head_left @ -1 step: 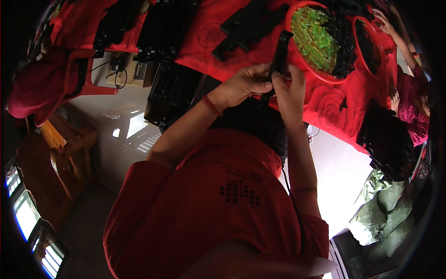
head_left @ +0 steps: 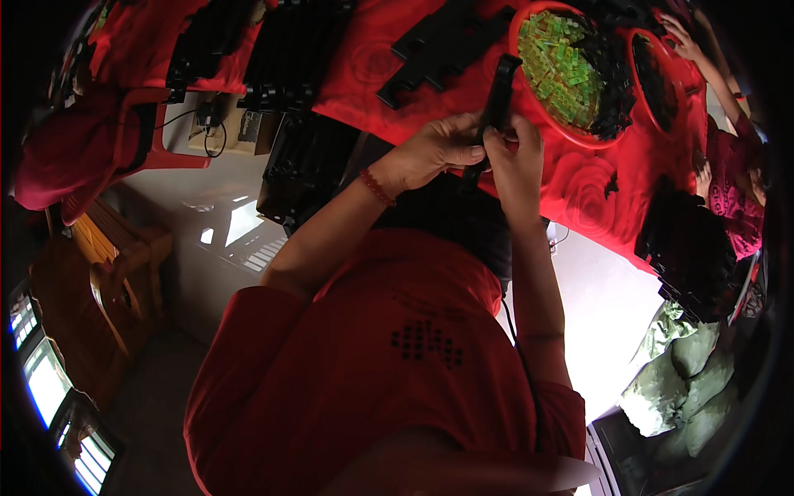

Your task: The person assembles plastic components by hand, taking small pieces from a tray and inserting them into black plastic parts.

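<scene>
A long, narrow black plastic part (head_left: 499, 93) is held at a slant over the near edge of the table, its hooked upper end pointing away from me. My left hand (head_left: 438, 152), with a red bead bracelet at the wrist, grips it from the left between thumb and fingers. From the right, my right hand (head_left: 518, 165) presses thumb and fingertips against the same part. Whether a small piece sits between my right fingertips cannot be made out. Just beyond lie several flat black plastic parts (head_left: 447, 50) with notched edges.
A red basin (head_left: 519, 91) holds small yellow-green pieces (head_left: 562, 70) and black pieces. Beside it stands a second red basin (head_left: 680, 107). A red cloth (head_left: 579, 186) covers the table. Black parts are stacked at left (head_left: 294, 58) and right (head_left: 682, 240). Another person's hand (head_left: 682, 40) shows far right.
</scene>
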{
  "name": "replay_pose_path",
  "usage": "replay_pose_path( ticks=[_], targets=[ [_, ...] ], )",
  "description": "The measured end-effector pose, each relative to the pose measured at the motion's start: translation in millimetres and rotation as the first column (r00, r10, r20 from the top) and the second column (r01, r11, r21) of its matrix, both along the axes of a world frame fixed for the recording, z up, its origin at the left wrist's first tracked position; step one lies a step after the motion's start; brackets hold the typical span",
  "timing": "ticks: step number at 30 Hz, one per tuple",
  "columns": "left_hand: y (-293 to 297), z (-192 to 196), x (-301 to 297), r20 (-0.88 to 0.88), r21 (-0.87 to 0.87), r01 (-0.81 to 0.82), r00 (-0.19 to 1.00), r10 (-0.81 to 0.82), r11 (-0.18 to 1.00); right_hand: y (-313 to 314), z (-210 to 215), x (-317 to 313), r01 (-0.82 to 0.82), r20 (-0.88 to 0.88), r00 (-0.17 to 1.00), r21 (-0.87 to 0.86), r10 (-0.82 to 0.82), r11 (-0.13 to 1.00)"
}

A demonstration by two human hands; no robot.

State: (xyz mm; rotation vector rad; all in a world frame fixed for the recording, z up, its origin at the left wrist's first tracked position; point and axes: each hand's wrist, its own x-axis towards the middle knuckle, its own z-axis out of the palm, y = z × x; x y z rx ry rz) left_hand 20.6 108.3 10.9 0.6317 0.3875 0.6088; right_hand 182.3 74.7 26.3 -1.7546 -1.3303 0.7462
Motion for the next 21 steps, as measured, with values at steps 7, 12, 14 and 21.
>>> replay_pose_path(
  ticks=[7,12,14,21],
  targets=[
    [1.8,-8.6,-4.7,0.013,0.067,0.023,1.000,-0.024,0.997,2.4,1.9,0.6,0.002,0.020,1.000,-0.072,0.000,0.997],
    [1.6,-6.0,-2.7,-0.029,0.073,0.033,0.999,-0.031,0.997,-0.2,11.4,-11.2,0.077,0.116,0.991,-0.147,-0.060,0.986],
    [2.3,-4.2,-2.3,-0.045,0.057,0.027,0.999,-0.025,0.998,-1.0,3.8,-12.5,0.074,0.299,0.951,0.015,-0.075,0.997],
    [-2.2,-2.7,2.9,-0.051,0.130,0.074,0.996,-0.068,0.989,-3.9,-6.3,-2.0,0.078,0.098,0.992,0.064,-0.084,0.995]
  ],
)
